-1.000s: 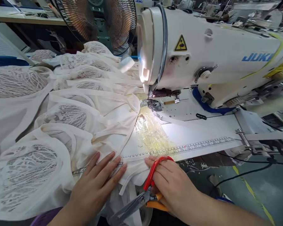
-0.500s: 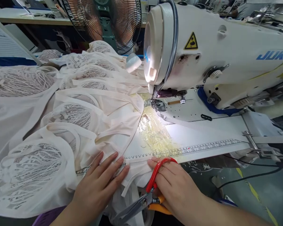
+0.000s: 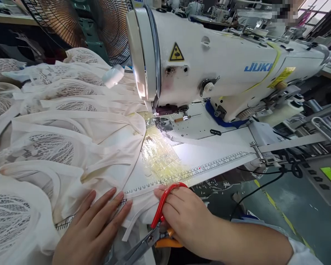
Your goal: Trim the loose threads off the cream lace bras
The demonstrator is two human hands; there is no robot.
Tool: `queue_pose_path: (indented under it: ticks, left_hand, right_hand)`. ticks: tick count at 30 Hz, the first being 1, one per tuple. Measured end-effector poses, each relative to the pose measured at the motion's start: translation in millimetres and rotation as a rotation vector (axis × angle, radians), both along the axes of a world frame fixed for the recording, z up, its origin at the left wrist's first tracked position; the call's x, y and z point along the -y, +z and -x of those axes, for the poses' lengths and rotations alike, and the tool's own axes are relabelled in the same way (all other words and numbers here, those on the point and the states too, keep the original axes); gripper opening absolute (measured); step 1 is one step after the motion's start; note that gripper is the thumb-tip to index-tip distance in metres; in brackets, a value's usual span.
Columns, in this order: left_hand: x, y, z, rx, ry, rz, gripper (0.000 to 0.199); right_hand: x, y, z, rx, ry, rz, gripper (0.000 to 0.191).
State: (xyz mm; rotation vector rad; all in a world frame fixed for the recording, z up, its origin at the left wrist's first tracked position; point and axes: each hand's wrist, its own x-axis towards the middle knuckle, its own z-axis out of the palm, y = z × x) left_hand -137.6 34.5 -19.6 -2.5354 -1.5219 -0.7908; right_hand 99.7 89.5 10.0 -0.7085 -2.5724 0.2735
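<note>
My left hand (image 3: 95, 224) lies flat, fingers a little apart, on cream fabric at the table's front edge. In my right hand (image 3: 186, 215) is a pair of scissors (image 3: 150, 240) with red and orange handles, its blades pointing down and left, away from the cloth under my fingertips. My right thumb and forefinger also rest at the end of a narrow white strap (image 3: 143, 201) lying along the edge between both hands. Cream lace bras (image 3: 53, 147) are heaped to the left, partly under my left hand.
A white sewing machine (image 3: 217, 59) stands behind my right hand, its lamp lighting the needle area. A ruler tape (image 3: 209, 165) runs along the table edge. Yellowish clear tape (image 3: 161, 152) covers part of the tabletop. A fan (image 3: 89, 27) stands at the back left.
The view has swung to the right, so everything sits further left and more of the sewing machine shows. Both hands keep about the same place on the fabric, the scissors still held.
</note>
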Motion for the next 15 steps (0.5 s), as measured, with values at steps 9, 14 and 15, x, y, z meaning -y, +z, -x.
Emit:
queue_pose_path:
  ticks: [9,14,15]
  left_hand:
    - [-6.1,2.6,18.3,-0.314,-0.145,-0.119,0.039]
    - [-5.3,6.5,11.3,-0.263,-0.097,-0.074,0.042]
    - [-2.8,8.4,8.2,-0.26,-0.089,-0.073,0.043]
  right_hand:
    - [-1.9,1.6,8.2,-0.01,-0.017,-0.03,0.028]
    - [-14.0,6.6,25.7,0.093,0.018,-0.028,0.008]
    - [-14.2,10.6,25.8,0.083,0.021,0.011,0.005]
